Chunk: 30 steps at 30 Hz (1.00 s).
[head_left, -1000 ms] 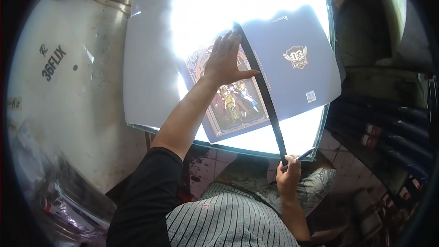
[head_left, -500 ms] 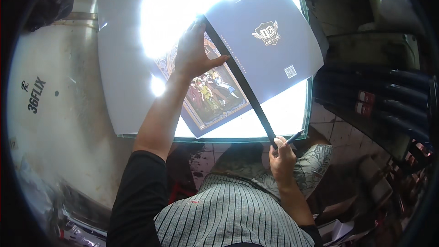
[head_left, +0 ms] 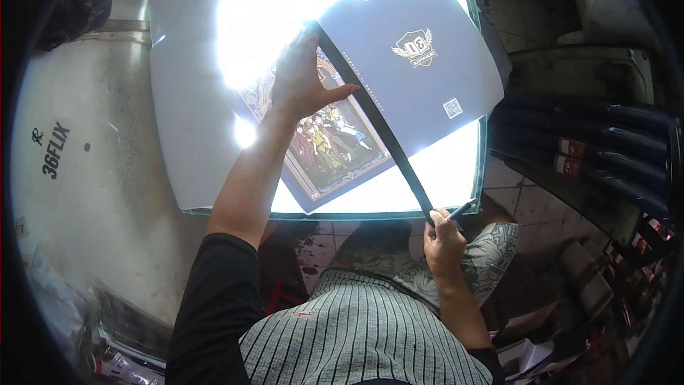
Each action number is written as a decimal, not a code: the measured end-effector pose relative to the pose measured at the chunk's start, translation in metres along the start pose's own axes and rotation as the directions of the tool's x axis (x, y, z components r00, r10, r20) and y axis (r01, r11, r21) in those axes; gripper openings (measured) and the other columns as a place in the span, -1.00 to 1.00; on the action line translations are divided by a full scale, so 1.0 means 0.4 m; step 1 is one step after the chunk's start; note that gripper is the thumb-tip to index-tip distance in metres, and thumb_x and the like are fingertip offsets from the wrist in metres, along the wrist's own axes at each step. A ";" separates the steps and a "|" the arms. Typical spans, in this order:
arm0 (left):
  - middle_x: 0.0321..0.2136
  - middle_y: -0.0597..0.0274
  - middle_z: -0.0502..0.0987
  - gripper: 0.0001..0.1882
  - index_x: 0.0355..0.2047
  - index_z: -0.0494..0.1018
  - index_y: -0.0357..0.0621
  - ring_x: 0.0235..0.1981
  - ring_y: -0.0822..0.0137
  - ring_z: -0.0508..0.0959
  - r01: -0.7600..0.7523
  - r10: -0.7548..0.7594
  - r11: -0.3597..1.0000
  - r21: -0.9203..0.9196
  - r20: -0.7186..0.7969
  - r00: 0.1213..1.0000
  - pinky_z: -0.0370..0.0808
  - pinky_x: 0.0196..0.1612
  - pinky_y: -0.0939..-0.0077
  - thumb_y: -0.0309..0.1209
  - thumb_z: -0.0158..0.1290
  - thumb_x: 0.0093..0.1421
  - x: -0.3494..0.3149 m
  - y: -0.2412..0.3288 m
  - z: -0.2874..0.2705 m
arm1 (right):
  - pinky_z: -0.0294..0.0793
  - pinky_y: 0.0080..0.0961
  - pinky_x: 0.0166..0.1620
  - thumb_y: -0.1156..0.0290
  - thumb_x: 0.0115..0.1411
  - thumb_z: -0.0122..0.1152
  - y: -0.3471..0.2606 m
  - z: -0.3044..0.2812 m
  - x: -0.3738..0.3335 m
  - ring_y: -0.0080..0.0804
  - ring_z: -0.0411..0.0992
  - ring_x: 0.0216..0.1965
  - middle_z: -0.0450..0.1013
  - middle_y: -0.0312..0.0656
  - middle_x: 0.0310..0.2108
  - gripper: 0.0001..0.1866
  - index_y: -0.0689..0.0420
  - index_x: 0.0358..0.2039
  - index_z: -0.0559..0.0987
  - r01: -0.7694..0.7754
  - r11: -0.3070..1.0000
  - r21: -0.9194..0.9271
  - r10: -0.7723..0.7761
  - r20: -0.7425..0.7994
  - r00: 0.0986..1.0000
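A printed dark-blue cover sheet (head_left: 470,71), with a gold crest on one half and a colourful group picture on the other, lies slanted on a brightly lit glass surface (head_left: 445,171). A long black ruler (head_left: 381,127) runs across it between the two halves. Fingers stretched out, my left hand (head_left: 298,85) lies flat over the picture half, its thumb resting on the ruler. At the ruler's near end, beyond the glass edge, my right hand (head_left: 445,246) is closed. It pinches that end and also holds a slim dark pen (head_left: 464,208) pointing up to the right.
A large pale sheet (head_left: 189,135) spreads along the left of the lit glass. Farther left is a worn, light-coloured surface (head_left: 78,207) with a black bag (head_left: 82,7) at its far end. Dark blue rolls (head_left: 605,135) lie at the right, above a tiled floor.
My right hand has shifted slightly to the right, and the pen in it has moved a little with it. My left hand stays spread in place beside the ruler.
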<state>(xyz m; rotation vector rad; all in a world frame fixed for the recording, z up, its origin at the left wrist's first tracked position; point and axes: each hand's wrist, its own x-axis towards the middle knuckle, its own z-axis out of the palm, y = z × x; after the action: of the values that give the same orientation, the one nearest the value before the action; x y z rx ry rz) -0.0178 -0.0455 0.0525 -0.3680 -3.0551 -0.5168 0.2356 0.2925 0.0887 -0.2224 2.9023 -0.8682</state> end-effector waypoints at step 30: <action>0.41 -0.17 0.06 0.32 0.40 0.01 -0.35 0.50 -0.06 -0.07 0.041 -0.043 0.997 0.061 0.026 0.999 -0.18 0.51 -0.05 0.45 0.19 -0.04 -0.018 0.003 0.015 | 0.63 -0.33 -0.40 0.57 0.33 0.08 0.002 -0.010 0.003 -0.15 0.63 -0.41 0.62 -0.03 -0.04 -0.92 0.17 -0.34 0.52 0.062 0.996 -0.070 -0.057 0.074 0.996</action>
<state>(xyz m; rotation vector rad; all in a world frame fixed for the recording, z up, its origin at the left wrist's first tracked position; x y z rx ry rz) -0.0106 -0.0440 0.0466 -0.3119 -3.1027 -0.4229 0.2339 0.2951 0.0918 -0.3404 2.8764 -0.7475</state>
